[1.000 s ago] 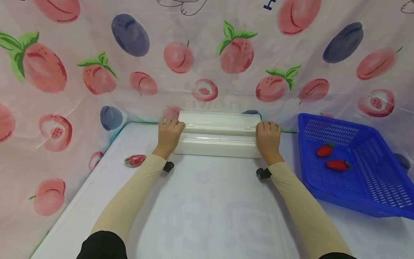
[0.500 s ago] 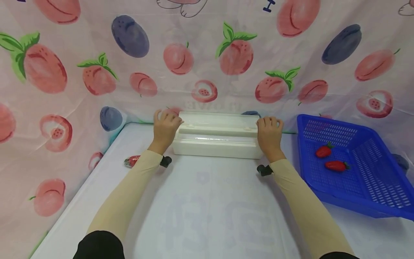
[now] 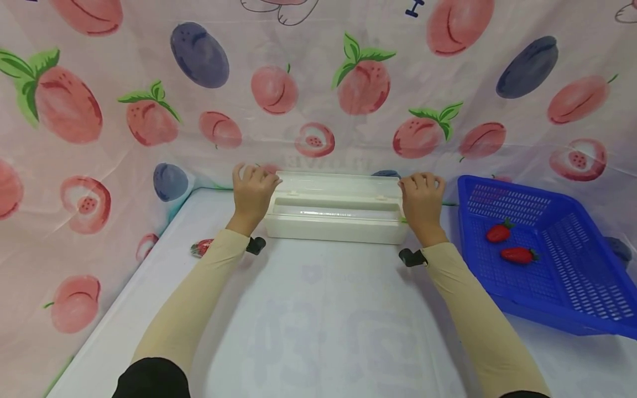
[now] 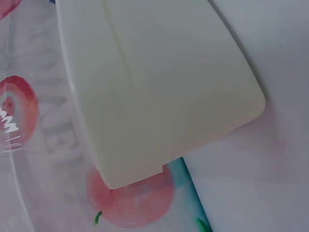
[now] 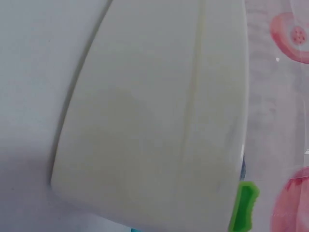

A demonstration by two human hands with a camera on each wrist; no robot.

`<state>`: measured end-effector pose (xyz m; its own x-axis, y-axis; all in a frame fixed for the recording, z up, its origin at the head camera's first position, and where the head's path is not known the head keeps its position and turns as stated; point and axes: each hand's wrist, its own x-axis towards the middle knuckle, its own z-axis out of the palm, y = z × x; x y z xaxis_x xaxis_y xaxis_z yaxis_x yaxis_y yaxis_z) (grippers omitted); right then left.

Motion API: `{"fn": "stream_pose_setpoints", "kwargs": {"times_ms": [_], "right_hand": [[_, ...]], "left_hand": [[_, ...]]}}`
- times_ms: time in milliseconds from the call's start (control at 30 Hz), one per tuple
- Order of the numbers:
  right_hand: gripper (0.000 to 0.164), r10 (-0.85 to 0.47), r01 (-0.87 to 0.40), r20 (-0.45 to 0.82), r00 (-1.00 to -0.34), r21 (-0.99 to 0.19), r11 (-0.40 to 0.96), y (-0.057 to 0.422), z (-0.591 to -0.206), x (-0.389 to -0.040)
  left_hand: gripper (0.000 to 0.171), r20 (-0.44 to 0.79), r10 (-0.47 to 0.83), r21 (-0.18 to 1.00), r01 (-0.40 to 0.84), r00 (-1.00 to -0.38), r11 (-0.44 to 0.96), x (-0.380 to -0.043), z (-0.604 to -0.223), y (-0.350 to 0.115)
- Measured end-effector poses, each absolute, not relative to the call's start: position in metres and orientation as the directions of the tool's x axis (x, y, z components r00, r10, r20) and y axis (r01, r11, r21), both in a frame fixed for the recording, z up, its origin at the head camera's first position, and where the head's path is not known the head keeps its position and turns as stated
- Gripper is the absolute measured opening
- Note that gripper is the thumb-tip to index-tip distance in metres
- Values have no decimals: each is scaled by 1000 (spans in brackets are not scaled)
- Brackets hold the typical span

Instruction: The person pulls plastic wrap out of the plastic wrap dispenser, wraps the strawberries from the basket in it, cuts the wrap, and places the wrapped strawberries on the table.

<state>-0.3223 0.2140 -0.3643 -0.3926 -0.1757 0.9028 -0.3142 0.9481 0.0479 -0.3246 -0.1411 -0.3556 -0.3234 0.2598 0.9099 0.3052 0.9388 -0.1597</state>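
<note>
A long cream cling film dispenser (image 3: 335, 228) lies across the back of the table, its clear lid (image 3: 338, 184) raised. Inside the open trough a pale shiny roll (image 3: 328, 212) shows. My left hand (image 3: 252, 194) pinches the lid's left end, and at the opposite end the fingertips of my right hand (image 3: 423, 204) pinch its right edge. A small green piece (image 5: 245, 207) sticks out by the dispenser's edge in the right wrist view. The left wrist view looks closely at the cream casing (image 4: 159, 92); neither wrist view shows fingers.
Right of the dispenser stands a blue plastic basket (image 3: 522, 301) holding two strawberries (image 3: 499, 231). Left, a wrapped strawberry (image 3: 201, 248) lies on the white table (image 3: 323, 320), partly covered by the left sleeve. A fruit-print cloth (image 3: 308, 83) hangs right behind the dispenser.
The lid has tilted further back, uncovering more of the trough. My left hand has shifted left and up; my right hand has moved slightly up and right. The left sleeve now covers part of the wrapped strawberry.
</note>
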Motion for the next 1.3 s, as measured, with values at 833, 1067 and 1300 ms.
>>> {"fn": "stream_pose_setpoints", "kwargs": {"times_ms": [833,1067,1300], "right_hand": [[14,-129,-367,931,-343,-7,930,211,-348,-309],[15,-138,-362,930,-342,5,932,211,-343,-303],[20,-133,-374,938,-320,3,928,212,-338,-295]], "left_hand": [[20,928,196,-79,348,-316,934,-305,-337,-140],[20,925,185,-58,357,-333,932,-297,-333,-141],[19,931,193,-67,373,-311,925,-287,-328,-140]]}}
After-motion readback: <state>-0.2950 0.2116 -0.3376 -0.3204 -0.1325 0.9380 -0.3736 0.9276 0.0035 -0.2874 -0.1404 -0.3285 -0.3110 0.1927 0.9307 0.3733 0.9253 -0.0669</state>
